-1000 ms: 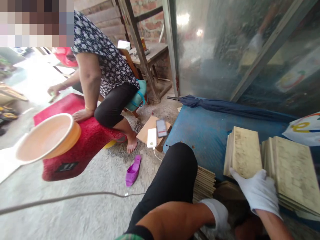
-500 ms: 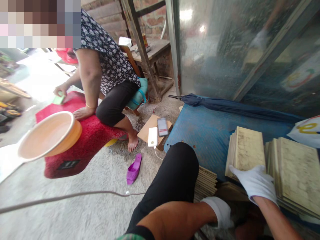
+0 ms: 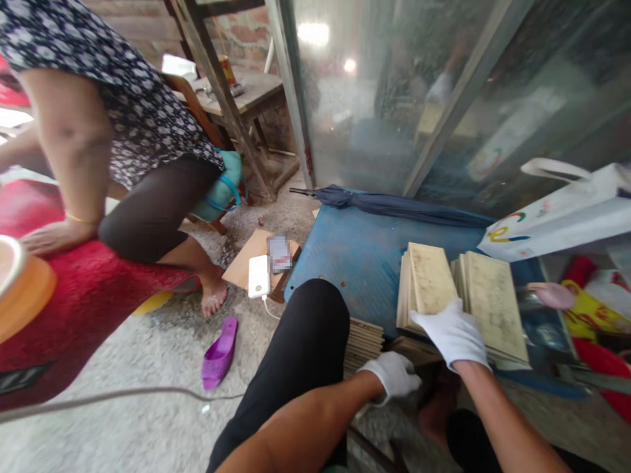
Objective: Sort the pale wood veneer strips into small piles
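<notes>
My right hand [image 3: 452, 334]: grasps left board stack [image 3: 432, 279] | near edge of blue tabletop [image 3: 374, 249] | my left hand [image 3: 396, 376]: grip indeterminable

Around the right hand's white-gloved fingers [image 3: 456, 325], one cream rectangular-slab stack [image 3: 432, 274] blocks eleven o'clock, a second stack [image 3: 493, 295] two, with a narrow slot between; the blue bench [image 3: 367, 253] opens toward ten, bounded by the black-trousered knee [image 3: 320, 318] at nine.

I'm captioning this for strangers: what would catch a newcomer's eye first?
A purple slipper stands out on the grey floor. Right of it, the white-gloved right hand rests at a pale stack on a blue surface. At the left edge, an orange basin shows against red cloth.
</notes>
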A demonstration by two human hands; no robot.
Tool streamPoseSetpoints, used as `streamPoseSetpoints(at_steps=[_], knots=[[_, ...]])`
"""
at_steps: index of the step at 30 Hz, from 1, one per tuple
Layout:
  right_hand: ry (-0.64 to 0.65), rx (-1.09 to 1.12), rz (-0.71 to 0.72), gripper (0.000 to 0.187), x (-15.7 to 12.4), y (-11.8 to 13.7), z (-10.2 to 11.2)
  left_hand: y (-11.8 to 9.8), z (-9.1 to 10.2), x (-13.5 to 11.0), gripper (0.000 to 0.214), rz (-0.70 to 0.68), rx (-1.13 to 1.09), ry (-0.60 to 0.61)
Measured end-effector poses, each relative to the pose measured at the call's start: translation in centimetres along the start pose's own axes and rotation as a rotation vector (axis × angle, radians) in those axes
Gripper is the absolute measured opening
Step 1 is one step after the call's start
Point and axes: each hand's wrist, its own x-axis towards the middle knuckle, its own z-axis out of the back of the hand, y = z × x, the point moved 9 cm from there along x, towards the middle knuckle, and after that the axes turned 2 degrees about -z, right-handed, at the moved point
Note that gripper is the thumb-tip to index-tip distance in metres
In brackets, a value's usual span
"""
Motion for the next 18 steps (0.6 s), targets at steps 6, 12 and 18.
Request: streamPoseSetpoints(at_steps=[6,12,18], knots=[[-0.064,0.025,-0.029,0.102,-4.7,-1.9,1.5,-0.6,1.8,0.9,0.037,0.017,-1.025,-0.108],[-0.087,0.012,-0.09,0.097,-10.7,-4.2,-0.2,-2.6,2.0,1.6,0.041,-0.055,-1.463,-0.099],[-0.119,-0.009,-0.116,0.099,-14.9,-5.8,-3.6,-1.9,1.4,2.4,0.057,-0.056,-1.55,-0.117]])
